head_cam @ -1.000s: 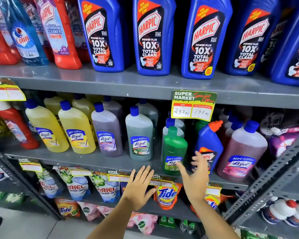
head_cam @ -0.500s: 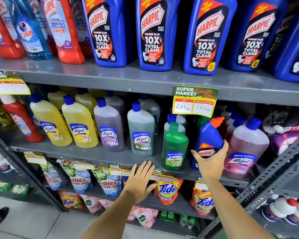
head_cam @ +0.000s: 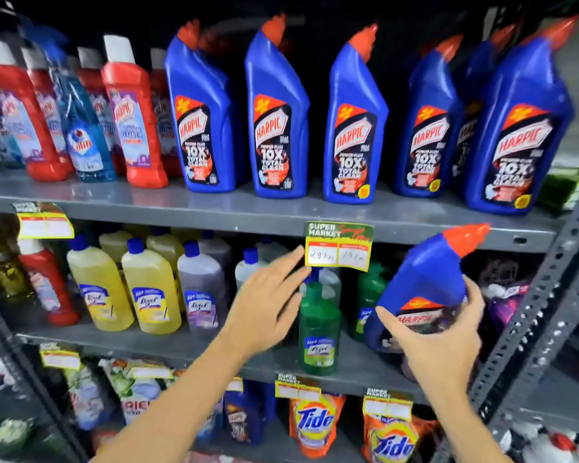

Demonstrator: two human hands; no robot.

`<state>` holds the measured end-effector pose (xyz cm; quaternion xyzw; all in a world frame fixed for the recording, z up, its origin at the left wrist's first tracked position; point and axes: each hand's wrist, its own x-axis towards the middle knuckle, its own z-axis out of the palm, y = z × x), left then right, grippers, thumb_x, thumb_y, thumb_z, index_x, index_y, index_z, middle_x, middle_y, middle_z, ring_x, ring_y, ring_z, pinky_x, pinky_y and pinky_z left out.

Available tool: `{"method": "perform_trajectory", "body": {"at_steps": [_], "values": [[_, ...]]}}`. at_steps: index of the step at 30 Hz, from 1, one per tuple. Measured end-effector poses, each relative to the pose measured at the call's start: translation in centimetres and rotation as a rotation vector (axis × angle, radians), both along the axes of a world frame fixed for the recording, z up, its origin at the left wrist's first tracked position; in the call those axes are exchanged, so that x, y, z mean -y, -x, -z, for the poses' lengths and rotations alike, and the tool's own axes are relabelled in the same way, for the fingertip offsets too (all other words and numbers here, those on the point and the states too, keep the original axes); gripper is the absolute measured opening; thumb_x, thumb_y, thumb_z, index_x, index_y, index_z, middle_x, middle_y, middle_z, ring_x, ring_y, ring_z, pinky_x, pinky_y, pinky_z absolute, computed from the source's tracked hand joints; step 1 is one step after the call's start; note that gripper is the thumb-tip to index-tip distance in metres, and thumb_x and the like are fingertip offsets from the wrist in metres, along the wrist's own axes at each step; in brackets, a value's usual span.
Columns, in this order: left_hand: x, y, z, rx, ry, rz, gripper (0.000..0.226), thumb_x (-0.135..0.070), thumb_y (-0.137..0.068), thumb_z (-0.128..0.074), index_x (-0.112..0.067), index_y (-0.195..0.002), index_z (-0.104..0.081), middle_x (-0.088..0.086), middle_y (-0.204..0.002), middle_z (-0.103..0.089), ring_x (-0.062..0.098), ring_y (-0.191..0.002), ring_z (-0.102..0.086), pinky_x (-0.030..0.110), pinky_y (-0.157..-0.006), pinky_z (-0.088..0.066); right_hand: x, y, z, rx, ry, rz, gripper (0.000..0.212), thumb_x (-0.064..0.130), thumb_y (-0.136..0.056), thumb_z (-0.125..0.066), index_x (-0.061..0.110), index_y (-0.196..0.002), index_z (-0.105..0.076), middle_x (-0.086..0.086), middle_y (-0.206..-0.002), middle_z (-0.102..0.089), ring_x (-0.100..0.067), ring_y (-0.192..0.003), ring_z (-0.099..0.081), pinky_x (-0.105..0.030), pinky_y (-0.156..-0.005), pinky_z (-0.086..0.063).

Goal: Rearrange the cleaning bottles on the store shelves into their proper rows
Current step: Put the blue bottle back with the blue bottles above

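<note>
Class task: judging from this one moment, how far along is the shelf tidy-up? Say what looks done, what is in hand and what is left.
Done: the top shelf already carries a front row of large blue Harpic bottles. In hand: the right hand grips a small blue Harpic bottle, tilted, in front of the middle shelf; the left hand is open and empty. Left: placing that bottle in its own row.

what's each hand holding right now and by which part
The right hand grips the small blue Harpic bottle around its lower body, tilted. The left hand is open, holding nothing.
</note>
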<state>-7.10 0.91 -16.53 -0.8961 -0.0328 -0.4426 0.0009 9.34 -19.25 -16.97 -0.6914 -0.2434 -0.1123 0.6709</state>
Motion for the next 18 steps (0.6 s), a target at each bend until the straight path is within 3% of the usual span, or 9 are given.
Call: {"method": "perform_trajectory", "body": {"at_steps": [3,5,8,14,18], "values": [[-1.2,-1.2,-5.9,0.058,-0.118,-0.083,0.048,-0.025,-0.099,-0.046,0.000,-0.138,-0.053,0.014,-0.152,-0.040,0.030,-0.137,-0.041,0.038,-0.109,-0.031,1.7,0.3,-5.9,0.114,-0.092,-0.028,0.112,0.032,-0.044,-0.098,0.036,-0.138,-0.036,0.003,-0.126,-0.061,-0.016,-0.110,-0.062,-0.040,-0.097,-0.050],[-2.7,-2.2,-8.0,-0.079,-0.116,-0.194,0.053,-0.035,-0.100,-0.039,-0.006,-0.144,-0.048,0.010,-0.153,-0.041,0.027,-0.141,-0.037,0.043,-0.112,-0.028,2.2,0.0,-9.5,0.184,-0.159,-0.040,0.111,0.042,-0.043,-0.093,0.036,-0.138,-0.035,0.003,-0.126,-0.062,-0.015,-0.111,-0.063,-0.043,-0.098,-0.050],[-4.3,-3.1,-8.4,-0.240,-0.062,-0.243,0.058,-0.048,-0.101,-0.032,-0.012,-0.141,-0.051,0.006,-0.146,-0.051,0.024,-0.135,-0.045,0.043,-0.109,-0.031,1.9,-1.2,-14.4,0.255,-0.187,-0.021,0.109,0.049,-0.044,-0.089,0.030,-0.138,-0.037,0.005,-0.126,-0.063,-0.012,-0.111,-0.063,-0.042,-0.100,-0.049],[-4.1,-3.4,-7.7,-0.190,-0.046,-0.257,0.061,-0.054,-0.100,-0.031,-0.013,-0.139,-0.053,0.004,-0.143,-0.054,0.019,-0.132,-0.046,0.039,-0.108,-0.029,-1.5,-4.5,-20.4,0.279,0.014,0.038,0.113,0.045,-0.048,-0.092,0.025,-0.142,-0.033,0.004,-0.136,-0.056,-0.021,-0.121,-0.056,-0.030,-0.100,-0.039],[-4.0,-3.5,-7.6,-0.166,-0.043,-0.255,0.061,-0.055,-0.101,-0.030,-0.013,-0.140,-0.053,0.004,-0.143,-0.054,0.020,-0.132,-0.046,0.039,-0.109,-0.028,-3.4,-6.1,-20.3,0.252,0.166,0.056,0.118,0.049,-0.058,-0.088,0.022,-0.151,-0.022,-0.004,-0.148,-0.047,-0.029,-0.132,-0.047,-0.043,-0.103,-0.039]]}}
